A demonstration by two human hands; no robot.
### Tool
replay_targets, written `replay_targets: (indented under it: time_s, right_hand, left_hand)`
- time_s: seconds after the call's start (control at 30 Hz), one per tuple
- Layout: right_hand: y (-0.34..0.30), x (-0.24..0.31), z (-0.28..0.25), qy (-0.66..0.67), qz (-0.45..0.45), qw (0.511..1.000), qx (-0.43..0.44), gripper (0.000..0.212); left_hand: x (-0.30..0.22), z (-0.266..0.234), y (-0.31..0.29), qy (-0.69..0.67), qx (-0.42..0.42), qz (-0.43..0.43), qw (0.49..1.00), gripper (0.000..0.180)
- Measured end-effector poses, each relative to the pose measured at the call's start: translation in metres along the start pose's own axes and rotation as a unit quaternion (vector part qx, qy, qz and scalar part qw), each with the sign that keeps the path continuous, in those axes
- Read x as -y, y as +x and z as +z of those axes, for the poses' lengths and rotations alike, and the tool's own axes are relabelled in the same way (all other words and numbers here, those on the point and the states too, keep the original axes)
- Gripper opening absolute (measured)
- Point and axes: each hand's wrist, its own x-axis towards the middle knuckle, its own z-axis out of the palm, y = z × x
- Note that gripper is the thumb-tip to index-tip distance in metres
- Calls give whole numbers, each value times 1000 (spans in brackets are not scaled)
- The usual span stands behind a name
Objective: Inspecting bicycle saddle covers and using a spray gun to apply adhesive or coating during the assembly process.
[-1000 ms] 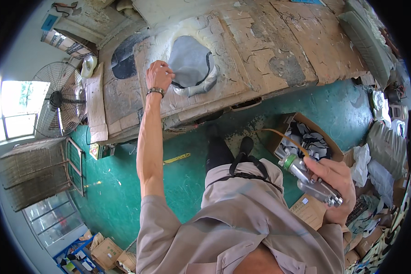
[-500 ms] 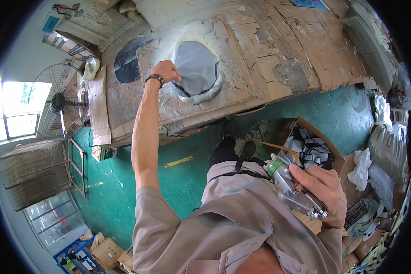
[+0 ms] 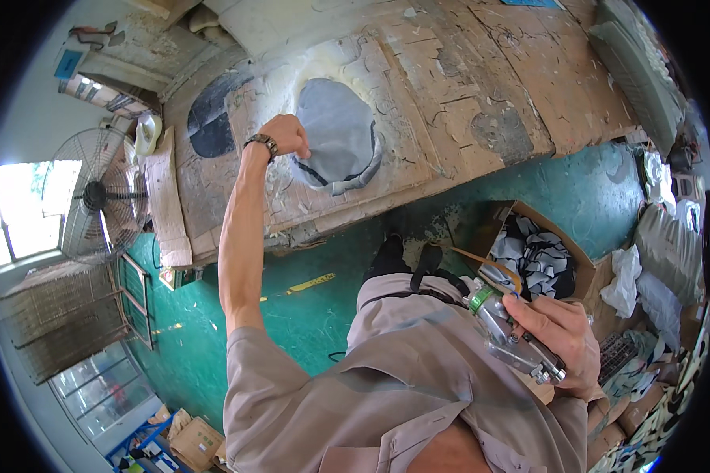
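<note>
A grey rounded fabric piece (image 3: 335, 114) with a dark inner edge lies on the cardboard-covered workbench. Its near rim is turned up. My left hand (image 3: 289, 135), wearing a wristwatch, is closed at the piece's left edge, with fingertips pinching the rim. Close to my right hip, my right hand (image 3: 566, 335) is wrapped round a metal spray gun (image 3: 506, 335) with a green ring. The gun's handle is partly hidden by my fingers. Pale dried residue (image 3: 323, 61) surrounds the fabric on the bench.
A black patch (image 3: 211, 118) lies left on the workbench (image 3: 418, 102). A large fan (image 3: 95, 195) stands at the left. Right of my legs, an open carton (image 3: 580, 256) holds grey and black fabric pieces. White plastic bags (image 3: 623, 280) lie at the far right.
The fabric's near side now looks more raised and creased beside my left hand. My right hand still holds the spray gun at my hip. The whole view has shifted slightly.
</note>
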Motion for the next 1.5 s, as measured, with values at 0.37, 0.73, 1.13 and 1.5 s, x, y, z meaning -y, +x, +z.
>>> replay_targets:
  time_s: [0.37, 0.73, 1.13, 1.5]
  right_hand:
    - [-32, -14, 5, 71, 115, 965, -226, 77]
    - [-61, -13, 45, 92, 216, 914, -331, 86]
    - [-73, -28, 18, 106, 105, 967, -206, 80]
    - [-88, -13, 11, 32, 35, 975, -215, 67]
  left_hand:
    - [-107, -110, 55, 149, -135, 126, 971, 17]
    - [-214, -30, 202, 87, -244, 100, 961, 52]
    - [-83, 142, -49, 25, -395, -55, 917, 69]
    - [-45, 177, -54, -53, -439, -76, 894, 58]
